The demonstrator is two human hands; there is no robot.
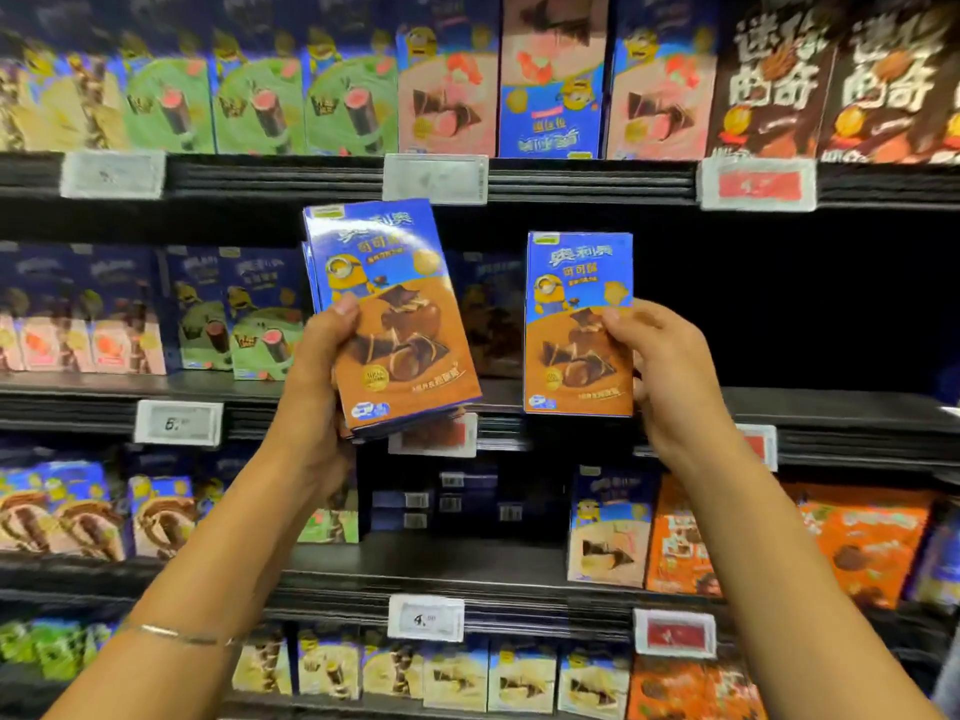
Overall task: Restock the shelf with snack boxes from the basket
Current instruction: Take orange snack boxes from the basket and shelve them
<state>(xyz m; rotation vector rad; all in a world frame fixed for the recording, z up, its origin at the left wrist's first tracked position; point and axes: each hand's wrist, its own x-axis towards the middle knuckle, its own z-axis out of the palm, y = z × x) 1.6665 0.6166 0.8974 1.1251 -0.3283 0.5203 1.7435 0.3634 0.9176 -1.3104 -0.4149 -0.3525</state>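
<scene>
The front box [400, 324] is hiding the rest of its stack [405, 431]; the price tags [435, 179] are blurring beyond reading.

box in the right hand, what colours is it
Blue top, orange-brown bottom on the box; head view.

1. Two hands are raised at the shelves: my left hand [317, 356] and my right hand [660, 366].
2. One orange-and-blue snack box [576, 324] is in my right hand.
3. My left hand holds a stack [395, 314] of at least two matching boxes; the exact count is hidden.
4. Eight price tags [435, 178]: three above my hands, three at wrist level, two between my forearms.
5. One bracelet [176, 635] is on my left wrist.
</scene>
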